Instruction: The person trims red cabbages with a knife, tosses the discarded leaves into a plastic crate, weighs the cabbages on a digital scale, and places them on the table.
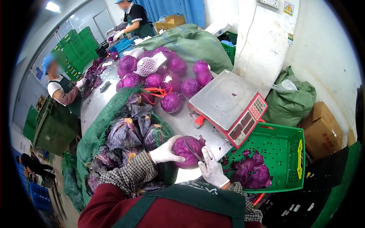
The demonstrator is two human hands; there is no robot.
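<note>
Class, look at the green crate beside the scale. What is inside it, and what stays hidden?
Loose purple leaves lie heaped in the green crate. The heap covers part of the crate's floor, so whatever is directly beneath the leaves cannot be seen.

From where I stand, the light is cool and fairly even, coming in part from a lamp point(53, 6) glowing white at the upper left. The wall point(330, 45) looks bright, while the lower right sinks into dimness. Pale glare washes the table point(189, 175) near its front edge, and the scale point(224, 99) has a soft sheen. Shadows are mostly soft. Black corners close in around a rounded, bent view; smudged blur covers two heads point(55, 64), and far details look soft.
</note>
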